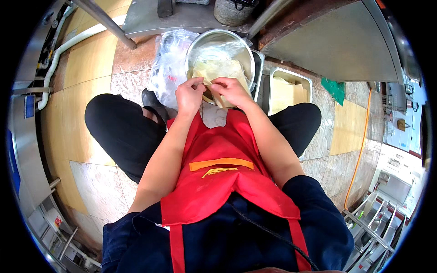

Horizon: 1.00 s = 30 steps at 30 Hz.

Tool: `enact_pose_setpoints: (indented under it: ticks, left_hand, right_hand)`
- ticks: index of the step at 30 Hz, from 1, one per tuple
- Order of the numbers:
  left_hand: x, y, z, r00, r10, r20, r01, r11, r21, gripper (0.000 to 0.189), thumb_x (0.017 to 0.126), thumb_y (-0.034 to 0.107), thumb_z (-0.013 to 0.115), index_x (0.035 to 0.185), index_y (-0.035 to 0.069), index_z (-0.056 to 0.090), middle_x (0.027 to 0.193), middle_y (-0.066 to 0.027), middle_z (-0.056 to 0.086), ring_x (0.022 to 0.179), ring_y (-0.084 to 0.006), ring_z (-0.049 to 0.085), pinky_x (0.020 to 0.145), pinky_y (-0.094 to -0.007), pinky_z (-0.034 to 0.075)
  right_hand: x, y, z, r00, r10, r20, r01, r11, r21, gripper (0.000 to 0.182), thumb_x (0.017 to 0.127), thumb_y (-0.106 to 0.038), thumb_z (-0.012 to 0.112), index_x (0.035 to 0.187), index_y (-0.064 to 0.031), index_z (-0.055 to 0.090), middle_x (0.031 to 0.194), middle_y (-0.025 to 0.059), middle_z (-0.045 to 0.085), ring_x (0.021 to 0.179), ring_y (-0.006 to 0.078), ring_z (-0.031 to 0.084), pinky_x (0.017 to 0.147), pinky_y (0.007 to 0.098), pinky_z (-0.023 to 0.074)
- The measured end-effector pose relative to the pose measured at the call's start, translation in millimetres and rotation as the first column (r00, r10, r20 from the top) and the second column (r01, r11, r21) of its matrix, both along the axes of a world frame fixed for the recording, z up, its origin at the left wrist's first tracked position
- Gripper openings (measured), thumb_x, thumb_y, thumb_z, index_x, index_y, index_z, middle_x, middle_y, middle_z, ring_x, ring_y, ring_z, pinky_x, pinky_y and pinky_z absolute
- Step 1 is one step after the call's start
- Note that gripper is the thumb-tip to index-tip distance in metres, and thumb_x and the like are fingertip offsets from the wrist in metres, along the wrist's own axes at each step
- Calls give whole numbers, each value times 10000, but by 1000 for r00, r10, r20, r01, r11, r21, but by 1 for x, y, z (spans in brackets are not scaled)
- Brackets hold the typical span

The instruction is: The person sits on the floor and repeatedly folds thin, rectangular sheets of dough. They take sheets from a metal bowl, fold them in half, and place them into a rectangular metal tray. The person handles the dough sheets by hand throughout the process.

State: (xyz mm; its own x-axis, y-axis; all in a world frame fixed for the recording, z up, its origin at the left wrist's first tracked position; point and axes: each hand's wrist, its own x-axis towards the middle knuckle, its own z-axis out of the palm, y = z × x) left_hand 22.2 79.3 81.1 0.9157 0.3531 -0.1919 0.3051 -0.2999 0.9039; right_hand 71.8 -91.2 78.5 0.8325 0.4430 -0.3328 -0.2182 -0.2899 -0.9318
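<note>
A round stainless-steel bowl (248, 51) sits on the floor between my knees. Clear plastic film (218, 51) lines it, with a stack of thin pale-yellow sheets (232, 68), which look like tofu skin, on top. At the bowl's near edge, my left hand (190, 97) pinches the edge of a sheet between thumb and fingers. Close beside it, my right hand (234, 91) grips the same layered edge (220, 100), part of which hangs below the fingers. How many layers are held cannot be told.
Crumpled clear plastic bags (170, 65) lie left of the bowl. To the right, a rectangular metal pan (308, 82) holds more pale sheets (288, 94). A steel shelf (191, 24) with a bucket (234, 13) stands ahead, its legs close by. An orange hose or cable (362, 146) runs along the right.
</note>
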Motion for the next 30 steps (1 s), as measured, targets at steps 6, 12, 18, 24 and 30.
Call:
enact_pose_setpoints:
  ticks: [6, 12, 18, 24, 30]
  left_hand:
    - [2, 1, 0, 995, 93, -42, -99, 976, -193, 228, 868, 95, 633, 1036, -30, 723, 797, -113, 734, 709, -148, 697, 684, -285, 545]
    - [-1, 9, 3, 998, 52, -45, -50, 998, 48, 225, 834, 96, 654, 1037, 21, 718, 809, -137, 723, 743, -200, 706, 707, -315, 545]
    - [-3, 16, -18, 988, 42, -148, -10, 977, 214, 283, 762, 107, 685, 1041, 68, 706, 862, -190, 719, 844, -345, 697, 807, -413, 539]
    - [-2, 22, -29, 950, 2, -313, 82, 963, 255, 307, 761, 116, 690, 1067, 88, 697, 976, -192, 719, 963, -366, 680, 890, -446, 524]
    - [-5, 30, -45, 941, 10, -338, 108, 938, 330, 280, 793, 130, 659, 1068, 102, 700, 1011, -186, 717, 995, -371, 675, 902, -459, 522]
  right_hand:
    - [14, -16, -33, 980, -155, 126, 181, 956, -230, 228, 950, -221, 619, 959, 0, 676, 862, 128, 691, 786, 232, 651, 731, 349, 513]
    - [10, -3, 7, 825, -120, 552, 346, 879, -327, 188, 976, -219, 575, 1037, -42, 590, 810, 229, 650, 764, 402, 646, 678, 439, 497]
    - [37, -21, 51, 753, -17, 658, 344, 862, -372, 156, 986, -232, 571, 1084, -118, 615, 801, 195, 653, 713, 374, 642, 666, 425, 513]
    - [97, -81, 115, 761, 95, 642, 265, 858, -440, 170, 986, -237, 536, 1082, -137, 635, 998, 161, 679, 910, 366, 655, 793, 420, 522]
    - [118, -132, 193, 727, 191, 660, 260, 813, -521, 204, 985, -218, 575, 1082, -52, 641, 907, 84, 650, 843, 174, 602, 807, 295, 482]
